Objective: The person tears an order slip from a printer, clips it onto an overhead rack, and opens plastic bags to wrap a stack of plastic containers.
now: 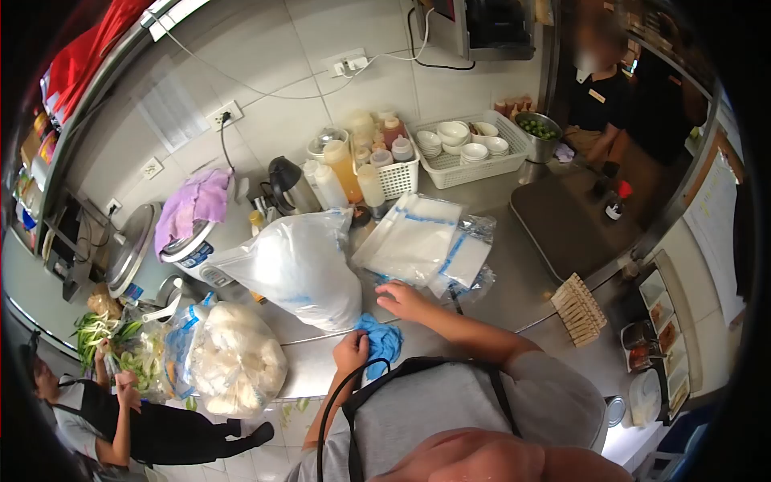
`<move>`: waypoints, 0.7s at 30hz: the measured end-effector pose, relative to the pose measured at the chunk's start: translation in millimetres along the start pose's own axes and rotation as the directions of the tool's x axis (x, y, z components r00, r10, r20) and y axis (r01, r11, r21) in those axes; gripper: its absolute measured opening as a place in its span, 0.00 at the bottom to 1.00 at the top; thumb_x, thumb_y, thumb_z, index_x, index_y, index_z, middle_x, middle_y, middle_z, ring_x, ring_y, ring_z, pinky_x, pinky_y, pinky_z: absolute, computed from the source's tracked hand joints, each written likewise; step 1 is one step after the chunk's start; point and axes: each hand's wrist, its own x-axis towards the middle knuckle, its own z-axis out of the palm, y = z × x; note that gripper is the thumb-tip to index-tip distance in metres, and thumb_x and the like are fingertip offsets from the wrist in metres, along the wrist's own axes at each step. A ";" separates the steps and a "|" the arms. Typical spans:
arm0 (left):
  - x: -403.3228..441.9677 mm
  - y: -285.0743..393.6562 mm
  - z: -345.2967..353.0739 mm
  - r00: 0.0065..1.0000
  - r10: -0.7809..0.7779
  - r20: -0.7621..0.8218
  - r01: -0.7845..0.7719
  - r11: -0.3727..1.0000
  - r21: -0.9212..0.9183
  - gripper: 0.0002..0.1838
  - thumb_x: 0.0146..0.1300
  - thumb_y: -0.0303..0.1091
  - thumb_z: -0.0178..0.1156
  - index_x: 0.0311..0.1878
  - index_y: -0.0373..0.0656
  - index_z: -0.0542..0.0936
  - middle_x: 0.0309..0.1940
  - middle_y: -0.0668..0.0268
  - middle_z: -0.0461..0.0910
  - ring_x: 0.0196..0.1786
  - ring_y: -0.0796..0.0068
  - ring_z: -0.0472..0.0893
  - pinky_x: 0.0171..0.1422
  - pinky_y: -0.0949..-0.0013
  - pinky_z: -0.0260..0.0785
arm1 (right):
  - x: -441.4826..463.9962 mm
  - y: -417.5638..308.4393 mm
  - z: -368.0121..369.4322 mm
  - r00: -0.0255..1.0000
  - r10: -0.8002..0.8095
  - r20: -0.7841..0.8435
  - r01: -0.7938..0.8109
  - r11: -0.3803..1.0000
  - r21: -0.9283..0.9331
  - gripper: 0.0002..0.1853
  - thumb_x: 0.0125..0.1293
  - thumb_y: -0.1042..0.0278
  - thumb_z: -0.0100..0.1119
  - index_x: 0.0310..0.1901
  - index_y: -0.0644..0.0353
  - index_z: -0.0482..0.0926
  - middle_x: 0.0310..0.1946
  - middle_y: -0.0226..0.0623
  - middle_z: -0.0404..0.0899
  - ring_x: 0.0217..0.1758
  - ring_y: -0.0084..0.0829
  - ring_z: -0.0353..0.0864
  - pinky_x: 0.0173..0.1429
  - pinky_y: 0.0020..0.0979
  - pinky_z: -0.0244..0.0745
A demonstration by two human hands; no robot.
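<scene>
One crumpled blue cloth (385, 341) touches the curled left hand (351, 352), grip unclear; the right hand (401, 300) is unclenched.

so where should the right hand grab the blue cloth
Probably by the folds on the right side of the blue cloth, with the right hand coming from that side: the cloth lies crumpled, so its folds should pinch easily, and the left hand is at its left edge.

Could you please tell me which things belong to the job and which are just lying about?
Likely in use:
blue cloth, at left hand
flat plastic packets, near right hand
bulging white bag

Probably lying about:
purple cloth
kettle
squeeze bottles
white bowls
</scene>
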 end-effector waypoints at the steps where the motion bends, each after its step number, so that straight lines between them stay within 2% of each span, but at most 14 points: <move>1: 1.0 -2.4 0.2 1.000 -0.013 0.006 0.013 1.000 -0.002 0.06 0.50 0.35 0.54 0.30 0.45 0.77 0.21 0.60 0.76 0.25 0.63 0.77 0.30 0.68 0.67 | 6.8 11.2 16.3 0.995 -0.095 -0.025 0.091 0.988 -0.123 0.17 0.50 0.61 0.56 0.37 0.64 0.74 0.35 0.45 0.74 0.40 0.40 0.73 0.45 0.33 0.68; 2: -0.1 -6.5 2.2 1.000 0.003 -0.021 -0.004 1.000 -0.028 0.07 0.51 0.35 0.54 0.30 0.45 0.77 0.21 0.59 0.76 0.26 0.63 0.77 0.29 0.68 0.67 | 9.2 21.6 22.6 0.996 0.061 0.067 -0.048 0.982 -0.180 0.20 0.50 0.60 0.55 0.42 0.64 0.71 0.44 0.45 0.70 0.48 0.43 0.68 0.52 0.40 0.62; 3: -1.6 -11.0 5.9 0.999 -0.014 -0.046 0.010 0.996 -0.083 0.07 0.51 0.35 0.53 0.30 0.44 0.77 0.21 0.59 0.76 0.25 0.64 0.77 0.30 0.68 0.67 | 9.0 31.4 28.0 0.992 0.116 0.054 -0.092 0.939 -0.331 0.20 0.50 0.60 0.54 0.43 0.64 0.71 0.46 0.44 0.68 0.50 0.44 0.66 0.53 0.41 0.60; 5: -1.4 -1.1 -2.1 0.998 -0.046 -0.045 0.042 0.996 -0.078 0.07 0.51 0.34 0.53 0.30 0.43 0.77 0.20 0.59 0.75 0.24 0.65 0.76 0.30 0.69 0.66 | 10.1 34.7 29.7 0.974 0.227 0.002 -0.179 0.773 -0.608 0.22 0.50 0.59 0.53 0.45 0.63 0.69 0.50 0.43 0.65 0.53 0.45 0.63 0.55 0.43 0.57; 8: -1.7 -4.1 -2.3 0.997 -0.063 -0.053 0.057 0.993 -0.107 0.06 0.51 0.33 0.53 0.30 0.43 0.76 0.20 0.60 0.75 0.24 0.66 0.76 0.30 0.70 0.66 | 14.1 35.3 12.7 0.968 0.225 -0.107 -0.237 0.698 -0.676 0.24 0.49 0.58 0.53 0.48 0.60 0.68 0.51 0.43 0.63 0.58 0.43 0.56 0.57 0.42 0.52; 11: -0.7 -7.1 0.3 0.997 -0.055 -0.054 0.048 0.990 -0.131 0.06 0.51 0.33 0.53 0.31 0.43 0.76 0.20 0.60 0.75 0.24 0.66 0.76 0.30 0.70 0.66 | 29.5 35.1 -15.0 0.931 0.363 -0.036 -0.275 0.635 -0.722 0.28 0.48 0.57 0.54 0.52 0.61 0.65 0.48 0.40 0.64 0.55 0.40 0.58 0.54 0.40 0.55; 12: -0.2 -7.5 0.5 0.998 -0.050 -0.049 0.042 0.990 -0.135 0.06 0.51 0.33 0.53 0.31 0.43 0.76 0.21 0.59 0.75 0.24 0.66 0.76 0.30 0.70 0.66 | 29.1 47.2 -17.1 0.928 0.370 -0.042 -0.261 0.566 -0.782 0.28 0.48 0.58 0.52 0.52 0.59 0.64 0.49 0.38 0.63 0.55 0.37 0.58 0.54 0.38 0.53; 15: 0.4 -5.6 -0.5 0.997 -0.063 -0.039 0.057 0.989 -0.136 0.07 0.51 0.34 0.53 0.31 0.43 0.76 0.21 0.60 0.75 0.24 0.65 0.76 0.29 0.70 0.66 | 18.2 62.8 -27.3 0.938 0.316 -0.143 -0.297 0.520 -0.801 0.26 0.46 0.58 0.53 0.49 0.60 0.67 0.49 0.37 0.64 0.55 0.37 0.57 0.55 0.37 0.52; 16: 1.1 -5.9 -0.4 0.998 -0.052 -0.042 0.046 0.990 -0.132 0.07 0.51 0.34 0.53 0.31 0.43 0.76 0.21 0.60 0.75 0.24 0.65 0.76 0.29 0.69 0.66 | 13.3 68.8 -27.0 0.947 0.251 -0.200 -0.307 0.531 -0.790 0.19 0.46 0.61 0.52 0.42 0.58 0.72 0.44 0.35 0.67 0.52 0.35 0.59 0.53 0.36 0.52; 19: 0.7 -7.3 -0.2 0.998 -0.028 -0.056 0.021 0.993 -0.119 0.07 0.51 0.34 0.53 0.31 0.43 0.76 0.20 0.60 0.75 0.24 0.65 0.76 0.29 0.69 0.66 | 10.9 60.5 -36.1 0.957 0.281 -0.076 -0.232 0.576 -0.784 0.12 0.47 0.65 0.50 0.35 0.56 0.76 0.37 0.32 0.69 0.48 0.34 0.61 0.51 0.37 0.54; 21: 0.2 -5.6 -0.7 0.997 -0.021 -0.069 0.014 0.994 -0.109 0.07 0.51 0.34 0.53 0.31 0.43 0.76 0.20 0.60 0.75 0.24 0.65 0.76 0.30 0.69 0.66 | 6.9 58.1 -36.8 0.984 0.160 -0.077 -0.159 0.604 -0.781 0.09 0.47 0.67 0.48 0.30 0.55 0.77 0.33 0.31 0.68 0.45 0.34 0.62 0.48 0.36 0.55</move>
